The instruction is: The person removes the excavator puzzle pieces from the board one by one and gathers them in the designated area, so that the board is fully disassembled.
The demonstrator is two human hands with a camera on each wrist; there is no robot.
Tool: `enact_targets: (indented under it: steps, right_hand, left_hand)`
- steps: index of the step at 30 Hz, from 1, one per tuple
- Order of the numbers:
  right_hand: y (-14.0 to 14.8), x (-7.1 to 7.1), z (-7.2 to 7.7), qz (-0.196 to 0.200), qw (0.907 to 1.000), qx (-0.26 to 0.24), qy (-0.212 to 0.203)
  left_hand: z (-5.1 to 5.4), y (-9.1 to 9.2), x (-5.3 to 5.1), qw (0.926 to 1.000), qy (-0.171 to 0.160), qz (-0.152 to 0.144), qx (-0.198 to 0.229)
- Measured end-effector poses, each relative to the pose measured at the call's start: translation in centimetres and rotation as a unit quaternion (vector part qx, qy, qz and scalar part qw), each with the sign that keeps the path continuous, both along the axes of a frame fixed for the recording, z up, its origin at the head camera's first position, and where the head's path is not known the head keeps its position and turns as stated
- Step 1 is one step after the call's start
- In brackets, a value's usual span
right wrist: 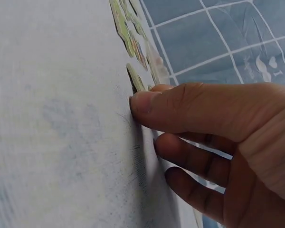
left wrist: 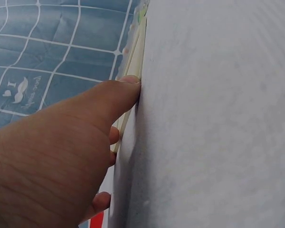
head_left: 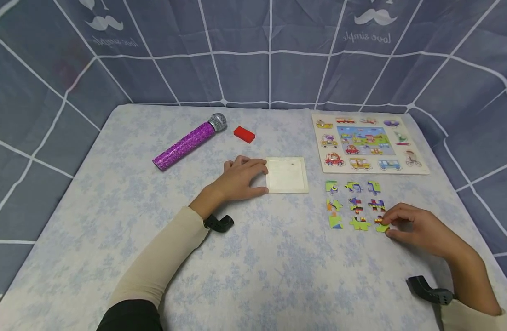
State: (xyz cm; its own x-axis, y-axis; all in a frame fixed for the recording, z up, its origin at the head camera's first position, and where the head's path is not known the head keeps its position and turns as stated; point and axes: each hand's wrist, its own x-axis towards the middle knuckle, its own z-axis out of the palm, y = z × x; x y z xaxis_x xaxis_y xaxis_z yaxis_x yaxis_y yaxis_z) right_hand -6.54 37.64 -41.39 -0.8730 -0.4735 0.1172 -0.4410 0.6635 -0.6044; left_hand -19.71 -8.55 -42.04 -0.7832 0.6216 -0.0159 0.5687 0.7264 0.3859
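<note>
In the head view, my left hand rests at the left edge of a shallow pale wooden puzzle tray. Its thumb and fingers are spread apart, touching that edge; the thumb shows against the tray's side in the left wrist view. My right hand pinches a puzzle piece between thumb and forefinger, at the near right corner of a group. Several other jigsaw pieces lie in rows beside it, showing green, orange and purple. In the right wrist view, the thumb partly hides the pinched piece.
A wooden vehicle puzzle board lies at the far right, beyond the loose pieces. A purple glittery microphone and a red block lie beyond my left hand. Blue-grey checked cloth hangs around the table.
</note>
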Motion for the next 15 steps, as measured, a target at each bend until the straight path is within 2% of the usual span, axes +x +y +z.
enact_targets:
  steps: [3, 10, 13, 15]
  right_hand:
    - [-0.01, -0.02, -0.21, -0.003, 1.0, -0.005, 0.0]
    - [0.02, 0.14, -0.19, -0.025, 0.9995, 0.021, 0.0]
    - [0.12, 0.2, -0.04, -0.027, 0.9994, 0.012, -0.014]
    - [0.02, 0.07, 0.17, -0.04, 0.9991, 0.013, -0.009]
  left_hand:
    - [0.03, -0.09, 0.08, 1.0, -0.003, 0.001, -0.001]
    - [-0.09, 0.08, 0.19, 1.0, -0.006, 0.0, -0.004]
    - [-0.16, 0.16, 0.17, 1.0, -0.005, 0.0, -0.003]
    - [-0.21, 0.17, 0.16, 1.0, -0.006, -0.002, -0.005]
